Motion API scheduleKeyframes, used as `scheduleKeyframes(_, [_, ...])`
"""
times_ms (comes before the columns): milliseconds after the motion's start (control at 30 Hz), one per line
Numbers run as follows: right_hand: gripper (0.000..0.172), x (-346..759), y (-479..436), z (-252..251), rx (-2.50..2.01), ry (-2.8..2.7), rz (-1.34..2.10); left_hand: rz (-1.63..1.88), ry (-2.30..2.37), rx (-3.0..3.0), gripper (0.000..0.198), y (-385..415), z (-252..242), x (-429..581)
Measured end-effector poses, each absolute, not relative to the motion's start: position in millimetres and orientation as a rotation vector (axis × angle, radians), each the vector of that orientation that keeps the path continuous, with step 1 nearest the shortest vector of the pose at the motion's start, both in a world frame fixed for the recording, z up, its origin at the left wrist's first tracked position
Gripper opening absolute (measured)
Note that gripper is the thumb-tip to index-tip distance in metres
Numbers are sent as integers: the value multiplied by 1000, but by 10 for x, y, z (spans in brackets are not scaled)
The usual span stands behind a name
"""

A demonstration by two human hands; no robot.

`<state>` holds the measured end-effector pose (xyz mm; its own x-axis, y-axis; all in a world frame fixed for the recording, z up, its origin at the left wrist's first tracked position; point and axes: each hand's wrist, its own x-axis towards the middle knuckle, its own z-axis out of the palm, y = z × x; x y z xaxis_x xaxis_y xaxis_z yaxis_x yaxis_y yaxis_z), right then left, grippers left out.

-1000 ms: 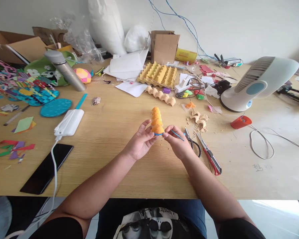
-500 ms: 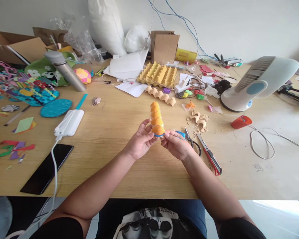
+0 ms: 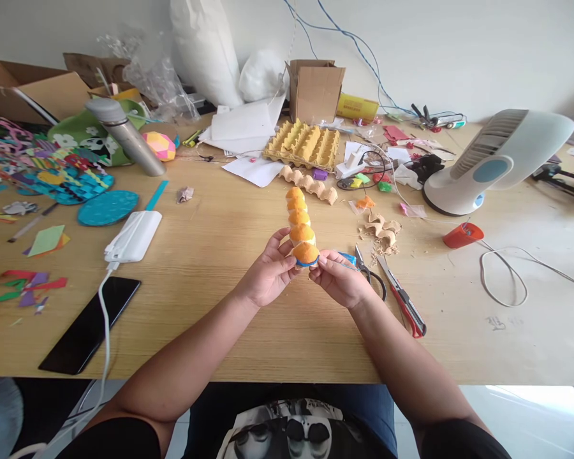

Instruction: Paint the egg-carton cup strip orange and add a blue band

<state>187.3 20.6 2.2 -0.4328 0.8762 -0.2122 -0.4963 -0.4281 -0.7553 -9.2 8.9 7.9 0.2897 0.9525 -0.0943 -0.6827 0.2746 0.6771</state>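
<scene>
An orange strip of egg-carton bumps is held above the table, its long side pointing away from me. A blue band runs along the edge of its nearest bump. My left hand pinches the near end from the left, and my right hand pinches it from the right. Just right of my right hand lie scissors, a blue piece and a red utility knife. Beyond the strip rest an uncoloured carton strip and a yellow egg tray.
On the left of the table are a phone, a white power bank and a metal bottle. A fan, a red cup and carton scraps are on the right. A cardboard box stands behind.
The orange strip has tilted so that more of its length shows, its far end reaching higher in view. Both hands keep their grip in nearly the same place.
</scene>
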Motion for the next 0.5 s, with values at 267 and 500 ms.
scheduleKeyframes(267, [37, 1891, 205, 15, -744, -810, 1969, 1152, 561, 613, 66, 85, 89, -106])
scheduleKeyframes(500, [37, 1885, 198, 38, -731, -809, 1991, 1142, 549, 642, 64, 87, 98, -121])
